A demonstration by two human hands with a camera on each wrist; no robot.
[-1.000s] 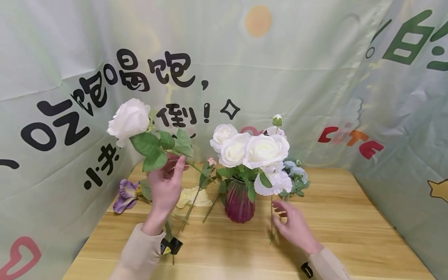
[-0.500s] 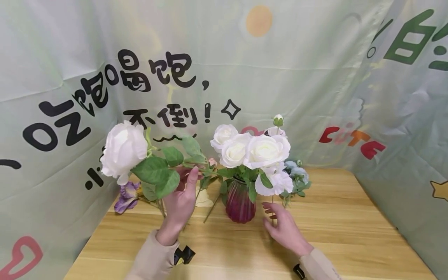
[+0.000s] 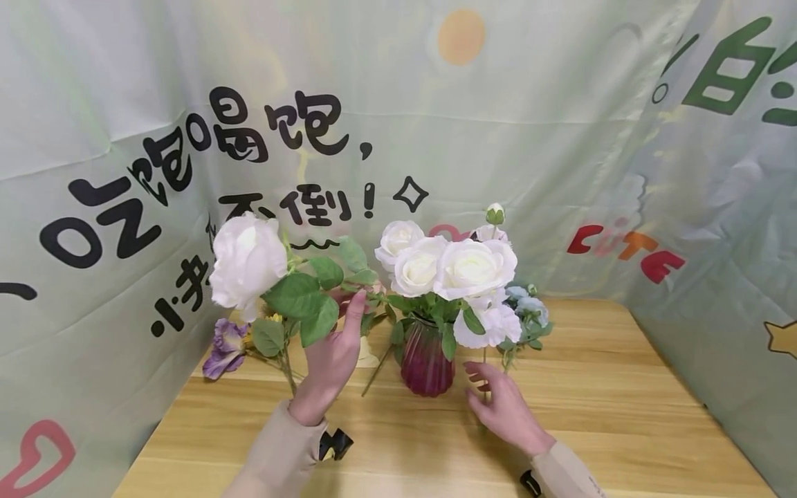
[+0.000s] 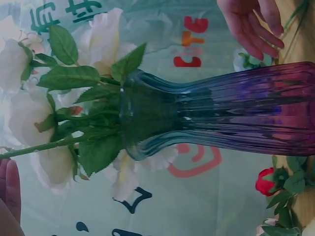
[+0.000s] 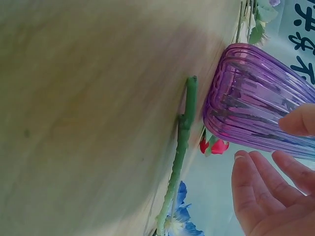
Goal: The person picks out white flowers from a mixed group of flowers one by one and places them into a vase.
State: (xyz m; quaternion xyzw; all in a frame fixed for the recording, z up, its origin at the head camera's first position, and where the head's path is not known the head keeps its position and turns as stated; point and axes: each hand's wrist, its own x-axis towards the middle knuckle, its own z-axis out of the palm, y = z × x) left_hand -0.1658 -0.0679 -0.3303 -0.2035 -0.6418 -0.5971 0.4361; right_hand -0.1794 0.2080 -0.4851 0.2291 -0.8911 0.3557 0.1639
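Note:
A white rose [image 3: 248, 261] with green leaves is in my left hand [image 3: 333, 356], which pinches its stem left of the vase. In the left wrist view the green stem [image 4: 47, 146] points toward the mouth of the ribbed glass vase [image 4: 211, 113], its far end lost among leaves. Several white flowers [image 3: 474, 268] stand in this vase [image 3: 428, 366], which is pink-purple at its base. My right hand [image 3: 507, 408] hovers at the vase's right side, fingers loosely bent and holding nothing. The right wrist view shows its fingers [image 5: 251, 182] near the glass, contact uncertain.
On the wooden table [image 3: 591, 415], a purple flower [image 3: 225, 348] lies at left and blue flowers [image 3: 528, 308] at right. A loose green stem [image 5: 182, 140] lies right of the vase. A red flower [image 4: 266, 182] is behind. Printed cloth [image 3: 535, 90] encloses the table.
My left hand has moved right and down with the white rose, bringing the stem closer to the vase. My right hand has shifted slightly left toward the vase.

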